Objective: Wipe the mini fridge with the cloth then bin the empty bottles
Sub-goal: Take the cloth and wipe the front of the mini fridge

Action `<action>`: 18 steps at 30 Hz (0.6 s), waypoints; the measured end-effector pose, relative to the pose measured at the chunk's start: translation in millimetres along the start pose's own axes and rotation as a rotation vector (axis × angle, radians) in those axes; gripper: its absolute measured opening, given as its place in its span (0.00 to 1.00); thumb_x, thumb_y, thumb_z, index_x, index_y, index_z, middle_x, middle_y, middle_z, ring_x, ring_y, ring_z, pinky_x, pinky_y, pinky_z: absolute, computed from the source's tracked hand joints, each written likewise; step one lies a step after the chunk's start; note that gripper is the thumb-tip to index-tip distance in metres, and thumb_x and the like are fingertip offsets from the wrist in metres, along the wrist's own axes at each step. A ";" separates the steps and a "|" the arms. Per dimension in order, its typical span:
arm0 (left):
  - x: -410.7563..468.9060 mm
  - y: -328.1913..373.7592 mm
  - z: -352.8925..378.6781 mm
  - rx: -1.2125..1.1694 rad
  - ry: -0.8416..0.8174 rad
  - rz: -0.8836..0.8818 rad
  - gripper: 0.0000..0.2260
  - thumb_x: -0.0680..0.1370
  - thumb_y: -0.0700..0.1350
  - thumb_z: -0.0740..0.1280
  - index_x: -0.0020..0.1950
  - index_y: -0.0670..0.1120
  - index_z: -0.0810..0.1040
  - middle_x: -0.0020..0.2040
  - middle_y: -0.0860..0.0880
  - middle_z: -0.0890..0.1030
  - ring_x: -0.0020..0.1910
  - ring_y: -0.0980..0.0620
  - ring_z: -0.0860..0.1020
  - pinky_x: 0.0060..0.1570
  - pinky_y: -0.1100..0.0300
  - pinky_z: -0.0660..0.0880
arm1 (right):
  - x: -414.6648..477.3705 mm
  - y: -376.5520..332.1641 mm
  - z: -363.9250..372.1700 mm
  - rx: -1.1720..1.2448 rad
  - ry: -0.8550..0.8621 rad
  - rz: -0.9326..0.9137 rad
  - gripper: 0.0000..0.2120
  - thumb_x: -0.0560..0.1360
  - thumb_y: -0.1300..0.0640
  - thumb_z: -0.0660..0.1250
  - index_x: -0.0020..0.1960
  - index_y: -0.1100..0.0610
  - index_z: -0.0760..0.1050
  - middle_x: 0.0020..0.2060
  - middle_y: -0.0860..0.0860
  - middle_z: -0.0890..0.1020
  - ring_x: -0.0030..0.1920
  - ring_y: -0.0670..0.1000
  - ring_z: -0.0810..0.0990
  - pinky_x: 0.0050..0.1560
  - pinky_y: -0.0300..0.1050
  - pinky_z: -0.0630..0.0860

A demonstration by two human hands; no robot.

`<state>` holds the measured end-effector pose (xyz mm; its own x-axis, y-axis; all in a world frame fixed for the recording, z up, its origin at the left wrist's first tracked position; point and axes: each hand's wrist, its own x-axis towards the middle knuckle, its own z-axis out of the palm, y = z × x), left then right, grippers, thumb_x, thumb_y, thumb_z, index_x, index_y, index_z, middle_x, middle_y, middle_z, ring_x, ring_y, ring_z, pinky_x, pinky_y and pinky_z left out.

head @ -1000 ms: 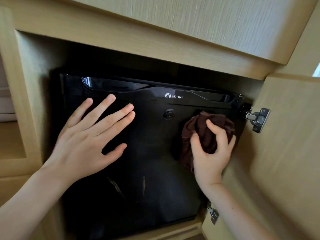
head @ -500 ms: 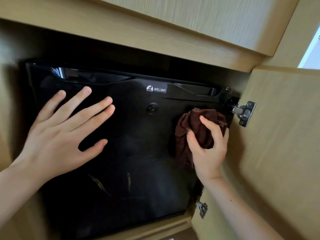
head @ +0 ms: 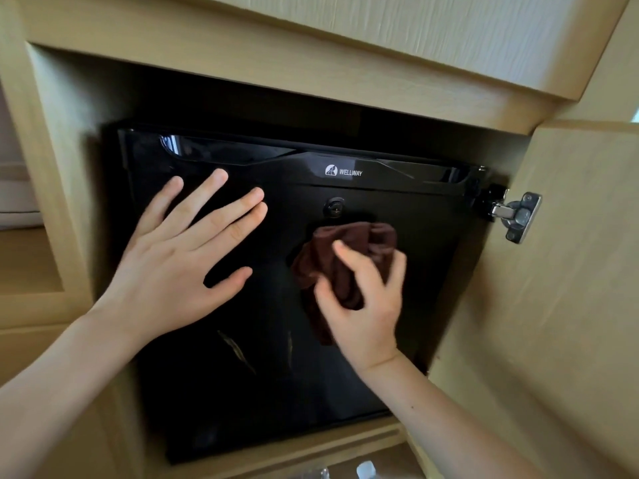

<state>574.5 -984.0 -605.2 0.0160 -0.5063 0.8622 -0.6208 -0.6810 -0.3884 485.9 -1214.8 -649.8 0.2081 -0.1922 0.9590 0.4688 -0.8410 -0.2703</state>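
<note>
Head view, sole view.

Item: mini fridge (head: 432,271). Black, glossy, closed, set inside a pale wood cabinet recess (head: 242,81). The cabinet door (head: 560,305) stands swung open at the right on a metal hinge (head: 518,216). A white brand mark (head: 344,171) sits on the top band of the fridge, with a round lock (head: 333,206) just below it. Pale streaks (head: 238,350) show on the lower door; whether they are marks or reflections cannot be told.

Item: cloth (head: 349,250). Dark brown, bunched, pressed on the fridge door just under the lock.

Item: right hand (head: 363,305). Its fingers (head: 349,261) are curled round the cloth and grip it against the door. It is blurred.

Item: left hand (head: 173,271). It lies flat on the left half of the door with its fingers (head: 221,216) straight and spread, holding nothing.

Change: a second ago the cloth and right hand were at the door's right edge, beside the hinge. They now lie near the middle. The left hand keeps its place.

Reading: the wipe is running leftward across the upper door, and the lower panel and left side likely remain to be covered. The first step is therefore judged partly done.

Bottles: small pale shapes (head: 366,471) at the bottom edge may be bottle tops, but too little shows to be sure. Binning has not begun.
</note>
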 end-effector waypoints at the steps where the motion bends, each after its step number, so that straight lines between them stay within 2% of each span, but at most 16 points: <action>1: -1.3 -0.5 0.9 -0.004 0.002 0.009 0.29 0.79 0.55 0.64 0.78 0.49 0.65 0.79 0.54 0.64 0.79 0.45 0.59 0.77 0.43 0.52 | -2.0 -0.9 2.2 0.013 -0.063 -0.037 0.19 0.69 0.64 0.77 0.60 0.60 0.82 0.56 0.59 0.73 0.58 0.48 0.76 0.64 0.36 0.70; 3: -4.2 -3.6 3.5 -0.006 0.015 0.031 0.28 0.79 0.55 0.64 0.78 0.49 0.65 0.79 0.54 0.63 0.79 0.44 0.60 0.77 0.42 0.52 | -0.3 3.5 -0.7 0.036 -0.164 -0.081 0.19 0.71 0.62 0.76 0.61 0.59 0.81 0.57 0.57 0.72 0.59 0.48 0.75 0.64 0.36 0.71; 5: -5.6 -6.6 7.0 -0.008 0.028 0.042 0.28 0.79 0.55 0.63 0.78 0.49 0.64 0.80 0.54 0.62 0.79 0.44 0.60 0.77 0.42 0.52 | 5.7 14.7 -11.7 0.034 -0.190 -0.079 0.19 0.72 0.61 0.76 0.62 0.57 0.81 0.58 0.54 0.71 0.60 0.45 0.74 0.65 0.37 0.70; 10: -8.3 -6.0 14.4 -0.102 0.036 0.041 0.28 0.80 0.54 0.64 0.79 0.48 0.64 0.80 0.54 0.62 0.78 0.45 0.61 0.77 0.43 0.54 | 16.6 55.8 -57.7 -0.080 -0.038 0.056 0.18 0.71 0.59 0.75 0.61 0.56 0.81 0.55 0.55 0.72 0.60 0.39 0.73 0.66 0.34 0.67; 13: -6.7 -4.3 13.0 -0.131 0.056 0.052 0.27 0.80 0.52 0.65 0.77 0.47 0.66 0.79 0.54 0.63 0.78 0.45 0.63 0.77 0.45 0.56 | 17.9 70.4 -75.1 -0.147 0.057 0.193 0.18 0.70 0.63 0.76 0.60 0.59 0.81 0.57 0.62 0.76 0.60 0.46 0.74 0.67 0.32 0.64; 16: -4.4 -0.2 8.3 -0.138 0.036 0.031 0.26 0.80 0.51 0.65 0.77 0.46 0.67 0.78 0.52 0.65 0.78 0.46 0.62 0.77 0.46 0.56 | 15.2 64.0 -68.8 -0.172 0.123 0.284 0.18 0.71 0.65 0.76 0.60 0.62 0.80 0.57 0.66 0.79 0.63 0.56 0.76 0.68 0.25 0.56; 18: -3.1 2.8 5.3 -0.133 0.024 0.015 0.25 0.80 0.50 0.65 0.76 0.47 0.68 0.77 0.52 0.66 0.78 0.46 0.61 0.77 0.47 0.55 | 12.2 49.4 -55.2 -0.152 0.119 0.234 0.18 0.71 0.65 0.76 0.60 0.63 0.80 0.56 0.66 0.78 0.64 0.50 0.75 0.69 0.26 0.56</action>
<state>576.9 -987.2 -610.7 -0.0119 -0.5016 0.8650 -0.7196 -0.5964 -0.3557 464.2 -1286.6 -646.7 0.1891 -0.4402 0.8777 0.2842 -0.8311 -0.4781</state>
